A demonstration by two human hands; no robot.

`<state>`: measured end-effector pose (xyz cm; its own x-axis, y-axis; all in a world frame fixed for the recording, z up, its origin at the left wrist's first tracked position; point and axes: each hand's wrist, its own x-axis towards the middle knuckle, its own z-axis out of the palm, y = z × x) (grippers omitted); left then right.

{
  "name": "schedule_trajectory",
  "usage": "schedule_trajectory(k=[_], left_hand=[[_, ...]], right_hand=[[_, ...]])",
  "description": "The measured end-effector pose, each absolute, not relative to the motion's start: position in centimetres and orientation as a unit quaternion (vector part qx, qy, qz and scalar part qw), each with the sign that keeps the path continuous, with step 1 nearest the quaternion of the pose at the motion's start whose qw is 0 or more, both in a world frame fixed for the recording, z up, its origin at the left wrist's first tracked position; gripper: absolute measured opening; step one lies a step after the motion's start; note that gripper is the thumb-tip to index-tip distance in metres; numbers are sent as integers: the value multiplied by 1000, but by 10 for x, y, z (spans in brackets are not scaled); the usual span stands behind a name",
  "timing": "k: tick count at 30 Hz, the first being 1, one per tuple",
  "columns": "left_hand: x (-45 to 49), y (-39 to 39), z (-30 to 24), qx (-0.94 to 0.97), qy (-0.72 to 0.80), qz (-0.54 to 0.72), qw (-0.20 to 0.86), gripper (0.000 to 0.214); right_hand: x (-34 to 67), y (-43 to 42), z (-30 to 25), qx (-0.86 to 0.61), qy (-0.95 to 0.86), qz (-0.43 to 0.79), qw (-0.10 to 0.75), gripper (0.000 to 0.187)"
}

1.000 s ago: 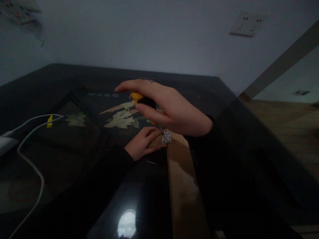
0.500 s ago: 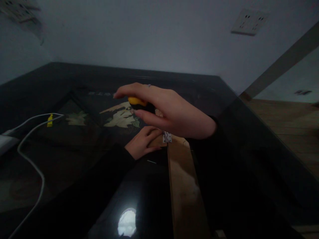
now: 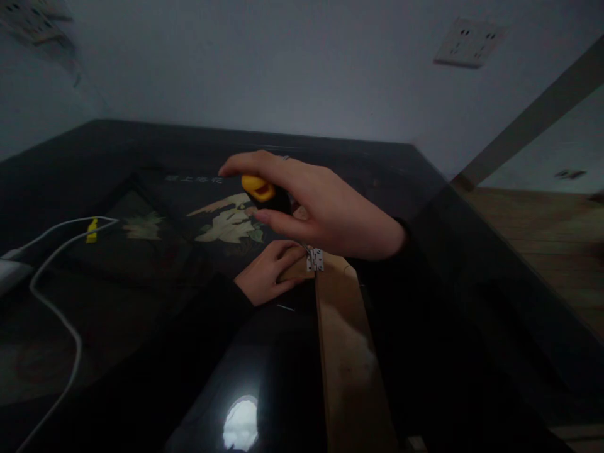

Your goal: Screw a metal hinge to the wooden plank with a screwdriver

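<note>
My right hand (image 3: 314, 204) is closed around a screwdriver (image 3: 267, 194) with a yellow and black handle, its yellow end showing between the thumb and fingers. Most of its shaft and the tip are hidden by the hand. Below it, a small metal hinge (image 3: 314, 260) lies across the joint between a short wooden piece (image 3: 296, 272) and a long wooden board (image 3: 352, 340). My left hand (image 3: 271, 272) grips the short piece just left of the hinge, fingers over its top and thumb at the near edge.
A thin metal pin or screw (image 3: 285, 308) lies on the dark glossy table (image 3: 264, 352) near my left hand. To the left are a white cable (image 3: 75, 333) with a yellow tag (image 3: 92, 230) and a white block (image 3: 14, 274). A wall (image 3: 264, 69) with sockets (image 3: 469, 43) stands behind.
The screwdriver handle has turned and tilted slightly within my right hand, so more of its yellow end shows. My left hand keeps its hold on the short piece.
</note>
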<state>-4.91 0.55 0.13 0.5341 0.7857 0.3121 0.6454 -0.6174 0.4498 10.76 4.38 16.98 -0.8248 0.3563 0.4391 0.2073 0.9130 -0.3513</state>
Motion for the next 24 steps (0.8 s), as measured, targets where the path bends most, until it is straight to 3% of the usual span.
schedule_trajectory(k=[12,24], left_hand=[[-49,5,0,871,416,229,129,54],[-48,6,4,870,408,238,139,59]], right_hand=[[112,39,176,-178,-938,130,266,40],[128,37,187,-224,-859,184,422,45]])
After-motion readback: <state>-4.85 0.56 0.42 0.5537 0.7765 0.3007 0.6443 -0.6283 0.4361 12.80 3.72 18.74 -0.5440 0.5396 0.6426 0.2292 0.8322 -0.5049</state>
